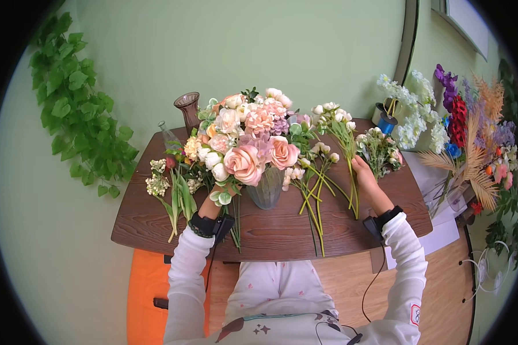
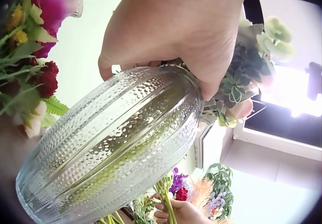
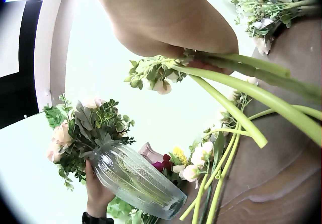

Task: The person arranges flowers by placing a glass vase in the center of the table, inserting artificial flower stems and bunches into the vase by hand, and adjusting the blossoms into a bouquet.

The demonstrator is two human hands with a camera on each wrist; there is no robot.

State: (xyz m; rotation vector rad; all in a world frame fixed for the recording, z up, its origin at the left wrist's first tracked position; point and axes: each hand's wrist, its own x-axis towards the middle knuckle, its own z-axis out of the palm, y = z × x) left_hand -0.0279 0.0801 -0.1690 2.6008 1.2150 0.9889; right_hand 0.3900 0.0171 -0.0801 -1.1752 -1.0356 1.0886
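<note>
My left hand (image 2: 171, 30) grips the neck of a clear ribbed glass vase (image 2: 115, 148), thumb on one side and fingers on the other. In the head view that hand (image 1: 227, 187) is partly hidden by flowers. A full bouquet of pink roses (image 1: 244, 165), peach blooms and white buds fills the vase's mouth, and green stems show through the dotted glass. To the right, my right hand (image 1: 367, 178) holds a bunch of white buds (image 1: 334, 115) by its long green stems (image 3: 241, 90), flower heads pointing away from me. Loose white-budded stems (image 1: 316, 215) lie crossed between vase and right hand.
Behind the bouquet stand a brownish glass vase (image 1: 187, 109) and a small clear bottle (image 1: 168, 137). Tulip stems (image 1: 181, 201) lie at the table's left, a leafy bunch (image 1: 380, 150) at its right. Coloured flowers (image 1: 460, 126) crowd beyond the right edge of the table (image 1: 270, 233).
</note>
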